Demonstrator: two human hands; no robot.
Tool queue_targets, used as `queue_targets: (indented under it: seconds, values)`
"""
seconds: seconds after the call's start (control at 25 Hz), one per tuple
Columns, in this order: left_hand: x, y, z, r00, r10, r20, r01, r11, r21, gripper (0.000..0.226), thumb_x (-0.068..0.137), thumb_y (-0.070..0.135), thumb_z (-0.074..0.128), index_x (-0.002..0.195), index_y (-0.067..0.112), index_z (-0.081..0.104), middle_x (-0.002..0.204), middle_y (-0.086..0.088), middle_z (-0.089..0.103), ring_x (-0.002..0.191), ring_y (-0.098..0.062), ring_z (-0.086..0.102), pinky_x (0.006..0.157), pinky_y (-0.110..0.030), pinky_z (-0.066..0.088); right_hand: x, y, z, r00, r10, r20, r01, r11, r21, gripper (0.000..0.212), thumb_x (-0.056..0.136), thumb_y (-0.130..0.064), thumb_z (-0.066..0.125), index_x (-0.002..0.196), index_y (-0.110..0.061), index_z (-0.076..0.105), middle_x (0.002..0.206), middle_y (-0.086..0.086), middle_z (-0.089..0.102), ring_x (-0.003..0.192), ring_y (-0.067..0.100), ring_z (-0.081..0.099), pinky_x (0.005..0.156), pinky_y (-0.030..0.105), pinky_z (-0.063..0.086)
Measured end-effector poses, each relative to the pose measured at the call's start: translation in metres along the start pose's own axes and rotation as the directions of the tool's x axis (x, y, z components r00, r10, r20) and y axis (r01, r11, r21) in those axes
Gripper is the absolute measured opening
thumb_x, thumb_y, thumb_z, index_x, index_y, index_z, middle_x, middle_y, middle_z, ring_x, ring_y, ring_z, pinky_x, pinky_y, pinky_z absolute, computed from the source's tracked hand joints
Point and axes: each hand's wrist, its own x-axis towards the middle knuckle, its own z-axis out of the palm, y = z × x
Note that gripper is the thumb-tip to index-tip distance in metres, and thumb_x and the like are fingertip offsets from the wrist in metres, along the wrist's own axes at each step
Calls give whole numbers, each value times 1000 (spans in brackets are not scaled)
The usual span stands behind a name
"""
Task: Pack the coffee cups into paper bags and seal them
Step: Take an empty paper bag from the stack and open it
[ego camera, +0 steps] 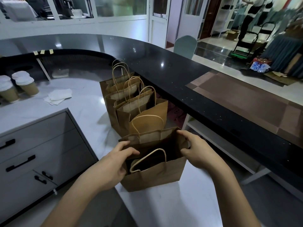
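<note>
A brown paper bag (152,176) stands open on the white counter (85,110) right in front of me. My left hand (113,163) grips its left rim, fingers curled over the edge. My right hand (195,149) pinches the right rim at the far corner. The inside of the bag is dark and I cannot tell what it holds. Behind it several more brown handled bags (131,102) stand in a row against the raised black bar top. Two lidded coffee cups (27,86) with brown sleeves stand at the far left.
The black bar top (188,82) runs along the right, above the counter. A sheaf of white paper napkins (57,96) lies near the cups. Grey drawers with black handles (32,154) sit at lower left. People and a trolley are beyond the bar.
</note>
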Motion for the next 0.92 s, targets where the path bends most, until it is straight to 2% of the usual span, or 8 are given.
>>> queue_targets:
  seconds: [0.12,0.2,0.32,0.52,0.6,0.64,0.72,0.92]
  values:
    - [-17,-10,-9,999,-26,-18,26,1000,-6,69,91,6,63,138,52,41,155,26,9,116,-6,48,74,-2,43,1,-16,7,998,-49,36,47,998,33,74,94,-6,58,153,-43,35,153,-6,45,93,6,59,57,15,47]
    - [-28,-20,-18,996,-62,-70,60,998,-24,68,90,9,64,138,52,41,152,27,13,112,-4,48,74,-5,44,4,-29,13,995,-87,57,86,996,32,74,94,-5,58,153,-43,35,157,-7,42,96,5,55,55,14,46]
    - [-45,-39,-29,982,-131,-133,122,990,-73,67,89,9,63,136,53,43,148,28,20,106,-3,53,77,-14,48,9,-51,25,983,-157,91,155,987,35,73,94,-6,58,152,-45,36,156,-8,42,81,1,56,49,14,49]
    - [-80,-79,-46,947,-250,-200,217,960,-174,64,90,8,61,132,55,46,142,32,24,108,-3,55,89,-32,53,21,-96,57,946,-281,162,276,960,51,72,94,-7,58,151,-46,38,152,-7,46,87,9,64,58,25,58]
    - [-93,-96,-54,928,-282,-245,237,951,-197,64,91,7,60,133,53,47,144,30,26,111,-3,53,91,-30,52,28,-118,72,927,-327,181,326,945,38,72,93,-8,58,151,-46,38,152,-8,45,96,7,60,63,24,58]
    - [-98,-104,-58,918,-295,-265,247,948,-201,64,91,6,59,133,53,47,146,28,27,112,-2,52,89,-24,51,31,-129,78,918,-347,189,347,937,33,72,94,-8,59,151,-46,37,152,-8,46,97,5,59,62,20,56]
    - [-113,-123,-66,898,-329,-292,273,937,-216,65,92,6,59,134,53,46,146,27,27,106,-4,53,79,-16,48,38,-153,95,900,-382,209,386,922,23,71,94,-11,60,151,-46,37,152,-8,46,93,3,59,65,19,55]
    - [-148,-175,-93,849,-418,-323,335,899,-282,66,92,5,59,136,52,45,147,27,25,110,-1,51,78,-18,49,57,-222,146,859,-436,268,438,897,55,70,96,-10,62,152,-44,37,151,-10,47,99,3,60,64,10,51]
